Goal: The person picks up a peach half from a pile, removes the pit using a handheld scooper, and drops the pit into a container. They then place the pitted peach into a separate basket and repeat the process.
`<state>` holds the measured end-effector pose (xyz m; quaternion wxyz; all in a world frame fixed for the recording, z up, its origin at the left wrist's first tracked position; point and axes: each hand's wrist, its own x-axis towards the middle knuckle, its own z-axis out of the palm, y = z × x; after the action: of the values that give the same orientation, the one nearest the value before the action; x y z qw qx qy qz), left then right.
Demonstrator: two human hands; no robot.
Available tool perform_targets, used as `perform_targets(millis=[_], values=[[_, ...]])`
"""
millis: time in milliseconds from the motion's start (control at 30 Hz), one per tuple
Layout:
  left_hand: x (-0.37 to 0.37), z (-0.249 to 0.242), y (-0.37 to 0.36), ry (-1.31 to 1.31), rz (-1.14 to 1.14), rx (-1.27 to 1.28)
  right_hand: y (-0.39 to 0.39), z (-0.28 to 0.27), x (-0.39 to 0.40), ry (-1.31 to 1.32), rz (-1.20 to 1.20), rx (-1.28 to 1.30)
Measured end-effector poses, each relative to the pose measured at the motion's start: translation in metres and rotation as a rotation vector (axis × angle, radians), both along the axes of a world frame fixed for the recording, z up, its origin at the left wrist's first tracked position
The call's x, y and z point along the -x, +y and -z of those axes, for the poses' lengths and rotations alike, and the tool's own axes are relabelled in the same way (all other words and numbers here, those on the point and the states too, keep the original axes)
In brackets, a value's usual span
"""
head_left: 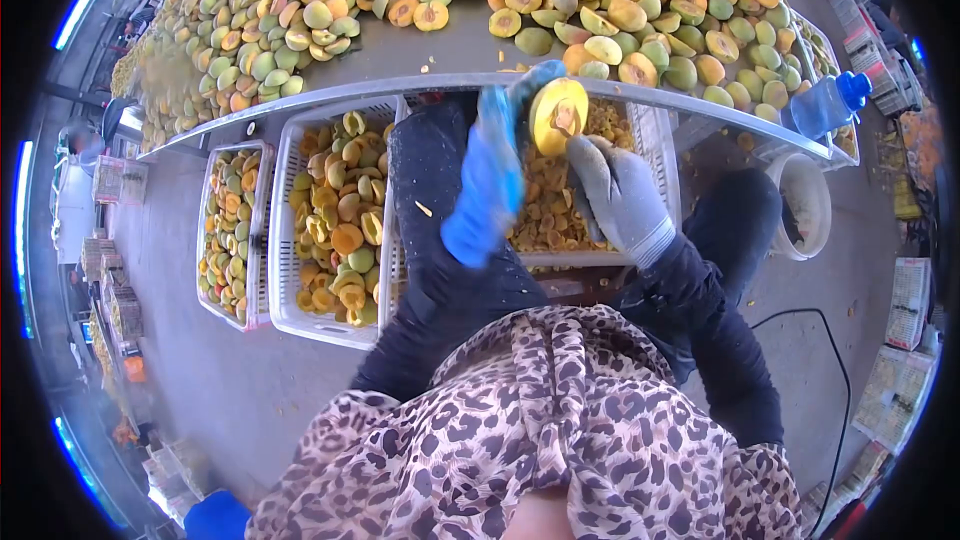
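My left hand (492,165), in a blue glove, is blurred by motion. Its fingers reach up to the left side of a halved yellow fruit (558,118), whose cut face with a brown centre is toward me. My right hand (618,190), in a grey glove, is just below and right of the fruit, its thumb and fingertips at the fruit's lower edge. Whether it holds a tool cannot be seen. Both hands are over a crate of small brown-yellow pieces (540,202), near the metal table edge (440,83).
Halved fruit (600,15) is heaped on the table ahead. Two white crates of fruit (345,230) (230,230) stand at the left. At the right are a blue-capped water bottle (825,108), a white bucket (802,205) and a black cable (845,370) on the floor.
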<state>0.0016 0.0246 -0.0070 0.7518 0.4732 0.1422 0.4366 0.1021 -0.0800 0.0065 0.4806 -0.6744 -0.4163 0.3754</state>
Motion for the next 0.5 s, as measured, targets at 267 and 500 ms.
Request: perform_targets(millis=[267, 500], values=[[0.008, -0.005, -0.003, 0.066, -0.010, -0.009, -0.007, -0.016, -0.003, 0.345, -0.339, 0.279], [-0.012, 0.017, -0.013, -0.007, -0.071, -0.290, -0.014, -0.020, -0.009, 1.009, -0.345, 0.428]])
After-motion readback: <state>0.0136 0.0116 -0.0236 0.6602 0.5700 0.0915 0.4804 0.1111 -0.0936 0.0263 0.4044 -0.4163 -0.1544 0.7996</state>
